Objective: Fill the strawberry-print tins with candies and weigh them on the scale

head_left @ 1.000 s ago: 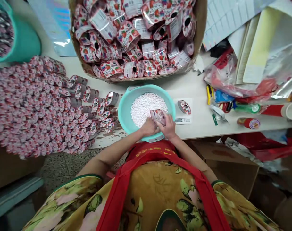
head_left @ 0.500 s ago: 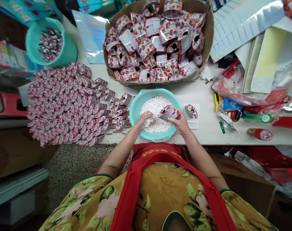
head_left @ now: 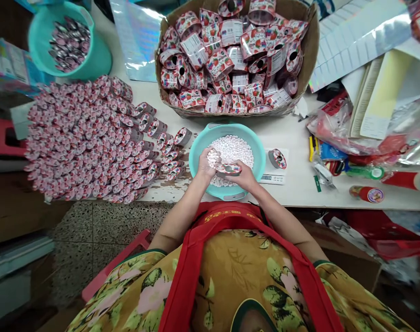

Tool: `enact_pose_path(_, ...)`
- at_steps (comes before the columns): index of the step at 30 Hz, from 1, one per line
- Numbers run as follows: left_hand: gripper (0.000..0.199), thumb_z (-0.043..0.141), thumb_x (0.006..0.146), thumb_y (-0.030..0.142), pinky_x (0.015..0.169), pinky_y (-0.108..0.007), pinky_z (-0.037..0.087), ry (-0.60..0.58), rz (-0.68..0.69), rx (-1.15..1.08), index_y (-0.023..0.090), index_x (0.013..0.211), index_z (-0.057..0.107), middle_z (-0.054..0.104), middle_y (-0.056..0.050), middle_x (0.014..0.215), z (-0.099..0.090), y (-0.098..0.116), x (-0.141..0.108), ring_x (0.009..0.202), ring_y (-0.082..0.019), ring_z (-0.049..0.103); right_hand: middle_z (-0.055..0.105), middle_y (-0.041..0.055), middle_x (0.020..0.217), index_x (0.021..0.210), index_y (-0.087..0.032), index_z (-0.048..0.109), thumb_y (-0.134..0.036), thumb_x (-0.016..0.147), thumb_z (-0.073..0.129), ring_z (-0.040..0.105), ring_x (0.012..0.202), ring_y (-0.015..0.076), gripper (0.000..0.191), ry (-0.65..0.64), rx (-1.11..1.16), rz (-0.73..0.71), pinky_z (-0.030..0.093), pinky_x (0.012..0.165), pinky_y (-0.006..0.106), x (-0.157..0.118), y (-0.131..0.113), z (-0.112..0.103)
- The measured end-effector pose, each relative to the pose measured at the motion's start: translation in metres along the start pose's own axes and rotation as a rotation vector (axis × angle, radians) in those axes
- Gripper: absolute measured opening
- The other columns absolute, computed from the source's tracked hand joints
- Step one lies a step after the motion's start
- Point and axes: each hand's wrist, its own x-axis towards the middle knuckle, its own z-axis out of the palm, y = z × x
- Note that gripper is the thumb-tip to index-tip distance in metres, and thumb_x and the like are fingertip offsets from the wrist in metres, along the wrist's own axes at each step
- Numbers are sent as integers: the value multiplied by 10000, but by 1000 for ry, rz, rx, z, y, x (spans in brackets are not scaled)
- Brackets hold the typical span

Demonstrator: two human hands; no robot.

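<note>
A turquoise basin (head_left: 203,138) holds many small white candies (head_left: 235,146). Over its left part, my left hand (head_left: 207,163) is cupped around a small heap of these candies. My right hand (head_left: 245,177) grips a small printed container (head_left: 227,169) with strawberry pictures, its holed top turned up, close beside the left hand. A similar container (head_left: 277,158) rests on a white scale (head_left: 277,177) to the right of the basin. Whether the held container has candies inside, I cannot tell.
Behind the basin stands a cardboard box (head_left: 237,113) full of such containers. Many more stand packed on the left (head_left: 88,138) of the white table (head_left: 299,184). A turquoise bucket (head_left: 101,55) with shiny small pieces is at back left; bags and papers (head_left: 386,101) lie on the right.
My left hand has turned and now cups a heap of candies. The container in my right hand has moved left and been turned with its holed top up. The view has shifted slightly.
</note>
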Motion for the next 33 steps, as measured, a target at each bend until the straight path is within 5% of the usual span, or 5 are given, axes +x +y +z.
enact_pose_path(8,419,646,842,507,352,-187,236,-11,88,77,197,675,419,493,30,566,20,15,-18,383,-54,412,718,33,1017,1018,-235,728,-522,597,879,665,987,232,531,83,-54,-96,516,966,389,-5,0,-8)
enact_pose_path(11,360,624,855,453,418,-190,350,-65,230,39,195,684,439,483,24,595,30,15,-32,453,-73,478,688,48,1025,999,-243,748,-475,606,886,638,1022,247,477,190,-199,-173,500,987,414,-1,4,-10)
enact_pose_path(16,347,621,841,459,637,-268,524,-58,406,97,197,691,449,544,-6,673,39,-5,-38,635,-137,610,683,41,1007,1014,-238,737,-284,660,830,646,999,237,370,186,-230,-236,511,954,394,5,-3,10)
enact_pose_path(22,356,678,839,428,608,-253,477,-1,546,136,205,701,438,495,32,618,44,-13,-33,543,-109,549,712,35,1074,1011,-244,712,-219,687,750,660,1051,243,327,219,-271,-191,505,982,396,6,-15,17)
enact_pose_path(33,419,755,796,474,522,-223,410,43,529,177,199,692,457,494,51,588,54,-14,-20,497,-83,514,715,51,1066,988,-233,695,-258,694,754,660,1021,275,301,246,-444,-113,519,931,421,11,-28,11)
